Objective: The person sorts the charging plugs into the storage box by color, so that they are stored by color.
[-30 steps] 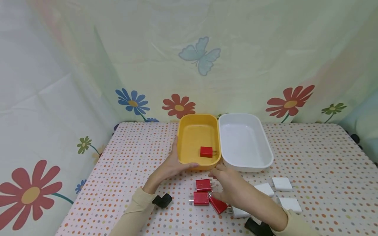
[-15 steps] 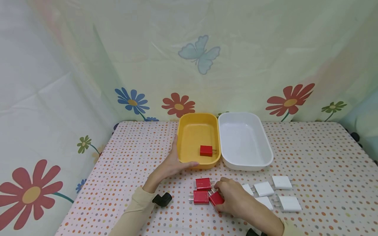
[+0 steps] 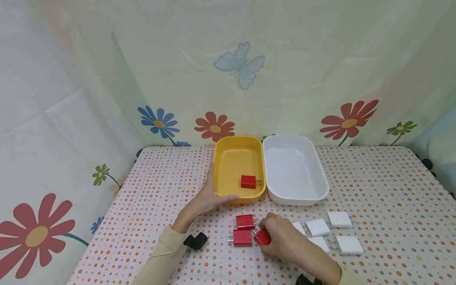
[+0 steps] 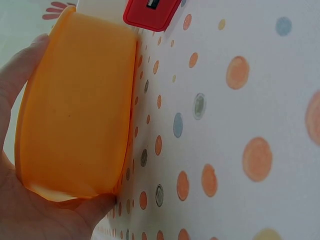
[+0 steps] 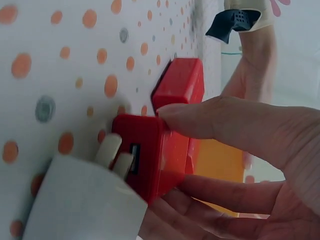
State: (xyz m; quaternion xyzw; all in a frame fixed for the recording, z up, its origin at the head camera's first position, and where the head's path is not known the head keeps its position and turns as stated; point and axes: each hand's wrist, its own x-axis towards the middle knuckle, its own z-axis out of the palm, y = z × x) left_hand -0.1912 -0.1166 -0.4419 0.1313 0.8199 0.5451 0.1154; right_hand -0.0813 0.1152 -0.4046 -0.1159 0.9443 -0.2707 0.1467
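Note:
At the front left corner of a yellow tray (image 3: 235, 158), my left hand (image 3: 208, 196) grips it, fingers along the side and thumb across the front rim. My right hand (image 3: 283, 237) pinches a red charger plug (image 3: 263, 236) between thumb and fingers; the right wrist view shows its USB port end, with white prongs of a white charger (image 5: 85, 200) against it. Two more red chargers, one behind (image 3: 244, 221) and one in front (image 3: 242, 238), lie just left of that hand. Inside the yellow tray rests another red charger (image 3: 248, 181), prongs pointing right.
A white tray (image 3: 295, 170) stands against the yellow tray's right side. Several white chargers (image 3: 349, 245) lie on the dotted tablecloth (image 3: 384, 190) right of my right hand. A flowered curtain (image 3: 285, 91) hangs behind the table.
My right hand has come back from near the yellow tray's front to the red chargers and taken hold of one, which has shifted slightly. My left hand has stayed at the yellow tray.

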